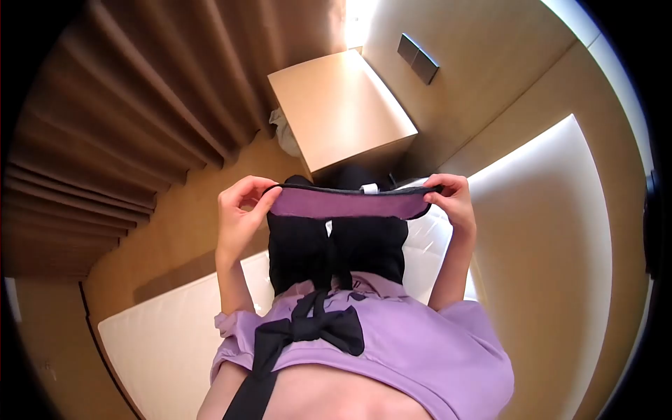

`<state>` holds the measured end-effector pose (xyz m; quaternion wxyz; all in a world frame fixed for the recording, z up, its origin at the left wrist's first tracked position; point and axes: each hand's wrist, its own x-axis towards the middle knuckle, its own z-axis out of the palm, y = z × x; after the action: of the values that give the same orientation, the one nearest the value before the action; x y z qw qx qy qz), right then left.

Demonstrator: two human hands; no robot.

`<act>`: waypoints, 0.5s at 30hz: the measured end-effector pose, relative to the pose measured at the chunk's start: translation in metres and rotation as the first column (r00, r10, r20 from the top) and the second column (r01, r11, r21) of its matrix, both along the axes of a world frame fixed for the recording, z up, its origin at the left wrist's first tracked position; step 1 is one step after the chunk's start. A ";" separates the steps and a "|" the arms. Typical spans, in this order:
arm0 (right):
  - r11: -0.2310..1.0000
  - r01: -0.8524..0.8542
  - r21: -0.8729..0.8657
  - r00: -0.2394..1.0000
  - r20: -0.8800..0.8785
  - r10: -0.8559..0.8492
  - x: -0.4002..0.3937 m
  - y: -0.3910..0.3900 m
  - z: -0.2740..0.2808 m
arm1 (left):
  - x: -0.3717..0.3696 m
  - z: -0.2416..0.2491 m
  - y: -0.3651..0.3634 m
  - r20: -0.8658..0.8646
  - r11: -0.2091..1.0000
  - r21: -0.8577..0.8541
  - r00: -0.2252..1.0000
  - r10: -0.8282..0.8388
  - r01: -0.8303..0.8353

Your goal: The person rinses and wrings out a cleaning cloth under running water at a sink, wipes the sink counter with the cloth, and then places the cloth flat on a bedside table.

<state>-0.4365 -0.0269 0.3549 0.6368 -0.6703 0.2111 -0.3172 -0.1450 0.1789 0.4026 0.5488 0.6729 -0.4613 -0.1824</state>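
Observation:
Stretched sideways in front of me is a purple cloth piece with black edging point(350, 203), a strip-like shape whose exact kind I cannot make out. A small white tag point(369, 189) sits on its upper edge, right of the middle. My left hand point(245, 206) pinches the left end between thumb and fingers. At the right end, my right hand point(453, 199) grips the black edge the same way. Just below the cloth is black clothing point(336, 248) over my lap, with a lilac top point(420, 336) and a black bow point(308, 329) nearer to me.
Ahead stands a light wooden bedside cabinet point(343, 105), with a whitish bag point(284, 133) at its left side. Brown curtains point(126, 91) hang at the left. A white mattress point(168, 336) lies under me, and a padded panel point(546, 266) borders the right. A dark switch plate point(418, 59) is on the wall.

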 end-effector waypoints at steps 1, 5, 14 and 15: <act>0.997 0.064 0.053 0.996 0.054 -0.067 0.004 -0.009 -0.008 | 0.007 -0.006 -0.013 -0.002 1.000 0.000 1.000 -0.006 0.006; 0.972 0.214 -0.093 0.965 -0.135 -0.225 0.043 -0.067 -0.027 | 0.045 -0.043 -0.089 -0.103 0.998 -0.002 0.992 -0.067 0.067; 0.482 0.220 -0.848 0.656 -0.237 -0.717 0.167 -0.193 -0.128 | 0.105 -0.153 -0.258 0.278 0.925 0.126 0.908 0.315 -0.359; 0.543 0.203 -0.815 0.686 -0.277 -0.673 0.174 -0.184 -0.133 | 0.096 -0.160 -0.259 0.277 0.933 0.165 0.922 0.268 -0.321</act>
<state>-0.2621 -0.2111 0.2222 0.1137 -0.8457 0.4136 -0.3173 -0.0492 -0.0803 0.2429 0.4343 0.8059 -0.3982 -0.0580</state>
